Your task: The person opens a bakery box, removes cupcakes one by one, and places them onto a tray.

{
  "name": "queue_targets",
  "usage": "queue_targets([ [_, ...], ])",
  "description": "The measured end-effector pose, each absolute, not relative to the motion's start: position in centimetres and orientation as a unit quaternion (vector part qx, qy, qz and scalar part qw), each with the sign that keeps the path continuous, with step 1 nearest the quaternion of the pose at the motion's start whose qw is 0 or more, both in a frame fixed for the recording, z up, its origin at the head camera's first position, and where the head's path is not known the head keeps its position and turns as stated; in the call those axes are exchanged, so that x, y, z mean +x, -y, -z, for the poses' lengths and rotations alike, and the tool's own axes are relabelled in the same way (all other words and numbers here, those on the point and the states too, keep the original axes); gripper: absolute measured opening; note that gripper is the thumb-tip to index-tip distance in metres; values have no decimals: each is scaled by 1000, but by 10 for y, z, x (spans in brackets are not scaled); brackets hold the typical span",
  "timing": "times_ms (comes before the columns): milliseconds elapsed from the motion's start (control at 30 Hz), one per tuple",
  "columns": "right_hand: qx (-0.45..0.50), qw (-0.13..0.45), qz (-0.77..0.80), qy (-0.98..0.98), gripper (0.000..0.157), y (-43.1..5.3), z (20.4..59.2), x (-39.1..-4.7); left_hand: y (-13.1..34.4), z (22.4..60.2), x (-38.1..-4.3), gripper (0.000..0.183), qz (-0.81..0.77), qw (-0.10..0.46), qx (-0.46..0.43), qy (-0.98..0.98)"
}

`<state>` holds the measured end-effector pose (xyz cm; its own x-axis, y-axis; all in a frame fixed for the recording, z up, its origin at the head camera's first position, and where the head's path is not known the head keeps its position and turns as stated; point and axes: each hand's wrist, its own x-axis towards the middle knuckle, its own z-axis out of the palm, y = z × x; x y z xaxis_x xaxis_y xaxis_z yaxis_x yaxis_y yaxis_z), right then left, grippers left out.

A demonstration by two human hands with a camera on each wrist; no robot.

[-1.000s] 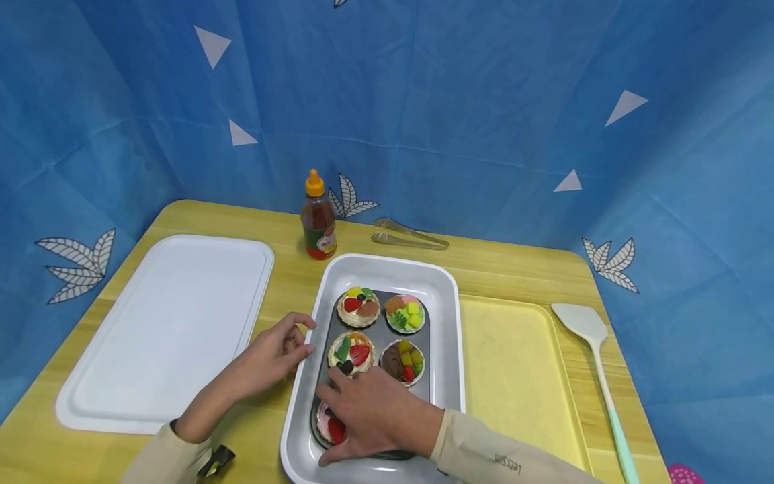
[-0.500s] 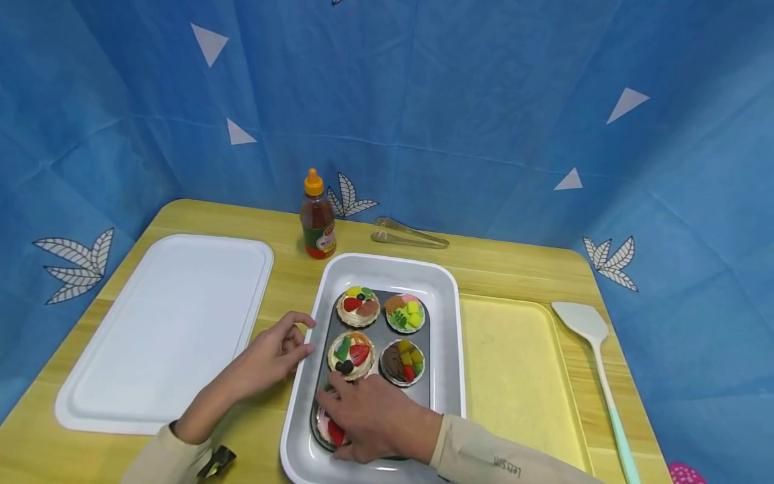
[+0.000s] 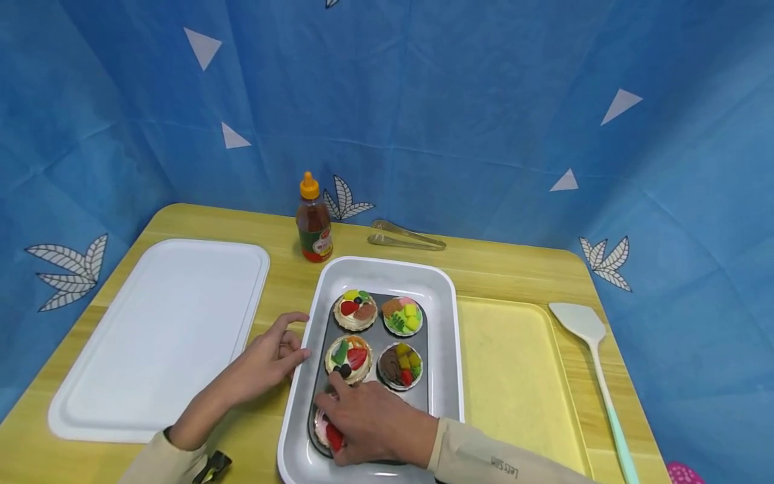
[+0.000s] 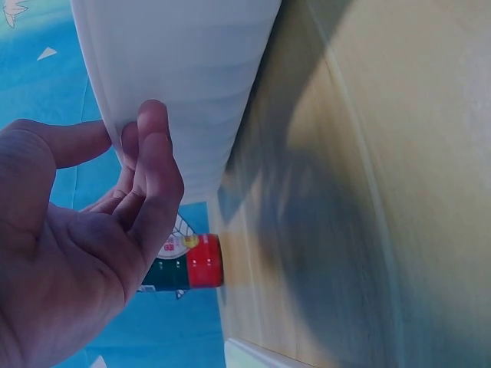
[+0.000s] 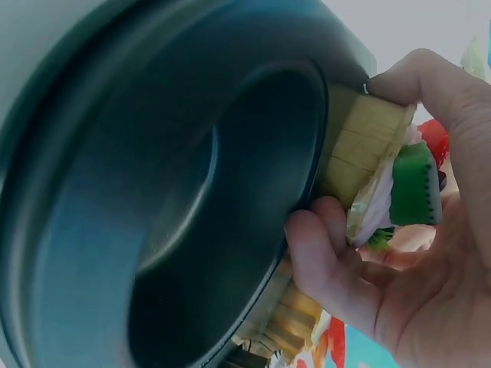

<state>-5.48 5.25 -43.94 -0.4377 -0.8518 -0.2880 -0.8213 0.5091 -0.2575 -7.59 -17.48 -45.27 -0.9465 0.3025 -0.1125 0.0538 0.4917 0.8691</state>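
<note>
My right hand point(image 3: 375, 420) grips a small tart point(image 5: 368, 149) at the near left of the dark muffin pan point(image 3: 417, 403). Pink cream, a strawberry and a green piece top this tart, and its pale case shows between thumb and fingers in the right wrist view. Beside it gapes an unfilled cup point(image 5: 230, 199) of the pan. Several other fruit-topped tarts point(image 3: 355, 310) sit farther back in the pan, which lies inside a deep whitish tray point(image 3: 449, 316). My left hand point(image 3: 260, 363) pinches that tray's left rim, with curled fingers against its outer wall point(image 4: 192, 69).
A white flat tray point(image 3: 163, 329) lies left, a yellow tray point(image 3: 514, 376) right. Behind stand a sauce bottle point(image 3: 314, 232) and metal tongs point(image 3: 406, 236). At the right edge lies a white spatula point(image 3: 595, 343); a blue curtain point(image 3: 387, 101) hangs behind the table.
My right thumb has closed in from the tray floor to the near tart's side, and the hand now grips the tart. My left hand stays at the rim.
</note>
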Motion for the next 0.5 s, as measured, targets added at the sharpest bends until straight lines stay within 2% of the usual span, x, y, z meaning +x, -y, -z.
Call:
queue_targets([
  [167,-479,210,54,-851,63,-51,441,-54,174,454,-75,54,-499,131,101,-851],
  [500,-486,177,64,-853,58,-53,443,-51,174,452,-75,56,-507,130,105,-846],
])
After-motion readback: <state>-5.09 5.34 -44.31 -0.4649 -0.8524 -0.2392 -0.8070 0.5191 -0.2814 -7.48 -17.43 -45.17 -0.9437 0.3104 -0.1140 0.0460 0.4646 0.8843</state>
